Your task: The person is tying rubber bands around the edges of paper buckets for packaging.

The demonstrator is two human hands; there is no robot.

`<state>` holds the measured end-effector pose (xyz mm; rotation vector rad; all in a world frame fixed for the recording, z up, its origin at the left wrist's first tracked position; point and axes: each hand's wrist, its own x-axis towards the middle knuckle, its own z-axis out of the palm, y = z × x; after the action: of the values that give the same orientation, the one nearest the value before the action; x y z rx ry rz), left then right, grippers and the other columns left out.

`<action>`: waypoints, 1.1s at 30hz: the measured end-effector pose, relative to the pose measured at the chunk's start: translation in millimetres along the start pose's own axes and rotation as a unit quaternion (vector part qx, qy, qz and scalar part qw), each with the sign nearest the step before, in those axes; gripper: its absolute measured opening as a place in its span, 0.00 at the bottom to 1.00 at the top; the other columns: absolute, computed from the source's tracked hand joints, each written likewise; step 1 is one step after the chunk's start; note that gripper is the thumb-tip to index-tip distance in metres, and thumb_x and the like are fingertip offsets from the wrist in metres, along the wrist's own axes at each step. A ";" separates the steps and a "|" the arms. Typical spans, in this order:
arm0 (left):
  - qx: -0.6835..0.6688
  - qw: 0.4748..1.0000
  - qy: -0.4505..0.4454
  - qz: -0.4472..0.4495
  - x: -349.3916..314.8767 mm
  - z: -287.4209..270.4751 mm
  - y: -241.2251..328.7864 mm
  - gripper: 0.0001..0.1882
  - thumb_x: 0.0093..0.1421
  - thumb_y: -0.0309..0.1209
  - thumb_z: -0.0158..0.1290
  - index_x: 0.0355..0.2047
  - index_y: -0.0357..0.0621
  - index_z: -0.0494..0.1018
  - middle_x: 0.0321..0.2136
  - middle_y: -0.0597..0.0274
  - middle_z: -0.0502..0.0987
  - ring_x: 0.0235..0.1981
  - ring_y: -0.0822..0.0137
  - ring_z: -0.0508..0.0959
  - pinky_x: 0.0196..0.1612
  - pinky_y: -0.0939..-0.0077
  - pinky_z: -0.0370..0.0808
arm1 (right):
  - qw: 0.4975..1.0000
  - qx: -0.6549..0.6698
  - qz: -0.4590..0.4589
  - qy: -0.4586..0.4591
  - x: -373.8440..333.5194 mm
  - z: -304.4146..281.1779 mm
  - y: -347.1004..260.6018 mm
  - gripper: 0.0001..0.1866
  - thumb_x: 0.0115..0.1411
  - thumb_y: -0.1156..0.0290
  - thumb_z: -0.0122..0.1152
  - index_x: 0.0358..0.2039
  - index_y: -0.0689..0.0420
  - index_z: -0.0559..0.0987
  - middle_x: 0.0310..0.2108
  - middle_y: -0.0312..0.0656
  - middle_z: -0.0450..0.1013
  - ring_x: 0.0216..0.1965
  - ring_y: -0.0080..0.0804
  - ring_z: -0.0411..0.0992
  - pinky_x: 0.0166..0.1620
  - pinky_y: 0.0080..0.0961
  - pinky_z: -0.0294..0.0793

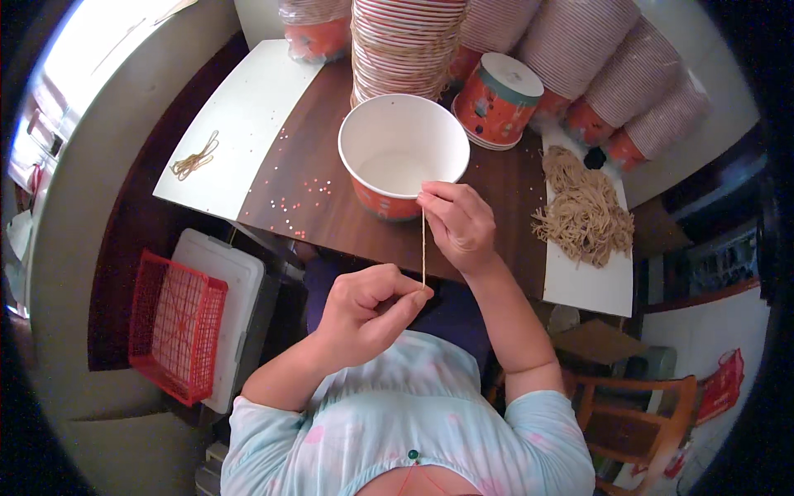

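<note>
A thin tan cord (424,248) runs nearly straight up and down between my two hands. My left hand (372,306) pinches its lower end between thumb and forefinger, in front of the table's near edge. At the upper end, my right hand (457,221) grips the cord against the near right rim of a large paper bucket (404,149). The bucket is white inside and orange-red outside, and stands upright on the brown table. Whether the cord passes through the bucket's wall is hidden by my right fingers.
Behind the bucket rises a tall stack of nested buckets (407,50). An upside-down bucket (499,99) and wrapped stacks (579,50) stand to its right. A heap of tan cords (585,207) lies at right, a few cords (195,157) at left. Small paper dots (302,202) are scattered. A red basket (174,322) sits lower left.
</note>
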<state>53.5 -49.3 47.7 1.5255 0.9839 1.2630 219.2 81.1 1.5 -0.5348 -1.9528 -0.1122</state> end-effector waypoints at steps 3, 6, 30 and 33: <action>-0.061 0.996 -0.028 -0.051 -1.6 1.0 -0.4 0.05 0.60 0.25 0.57 0.33 0.35 0.78 0.20 0.66 0.72 0.21 0.78 0.70 0.23 0.80 0.66 | 1.000 0.006 -0.002 -0.008 0.5 -4.2 2.1 0.16 0.45 0.82 0.67 0.36 0.55 0.79 0.38 0.41 0.76 0.33 0.38 0.76 0.35 0.30 0.77; -0.143 0.977 -0.085 -0.136 -5.4 -3.3 -2.5 0.10 0.62 0.28 0.57 0.40 0.35 0.78 0.23 0.70 0.74 0.25 0.81 0.71 0.27 0.83 0.68 | 0.999 0.028 0.002 -0.026 3.9 -16.5 7.5 0.15 0.46 0.83 0.67 0.35 0.55 0.79 0.38 0.42 0.77 0.34 0.39 0.76 0.37 0.31 0.78; -0.105 0.933 -0.230 -0.256 10.2 -38.5 -2.1 0.13 0.67 0.35 0.51 0.37 0.36 0.79 0.26 0.67 0.78 0.27 0.79 0.75 0.29 0.83 0.72 | 0.895 0.228 0.225 -0.310 17.7 -68.3 -83.1 0.18 0.52 0.65 0.70 0.42 0.58 0.78 0.32 0.41 0.77 0.33 0.39 0.76 0.43 0.35 0.73; -0.117 0.919 -0.234 -0.295 16.2 -53.8 -7.2 0.16 0.66 0.39 0.53 0.40 0.37 0.79 0.24 0.66 0.78 0.24 0.78 0.74 0.29 0.84 0.72 | 0.895 0.225 0.279 -0.266 17.6 -86.8 -66.6 0.08 0.57 0.68 0.64 0.27 0.60 0.80 0.26 0.45 0.76 0.29 0.41 0.77 0.33 0.31 0.74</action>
<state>2.9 -24.1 49.3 1.1380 0.8432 0.5267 258.7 -0.2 65.6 -0.8464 -2.1559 0.9179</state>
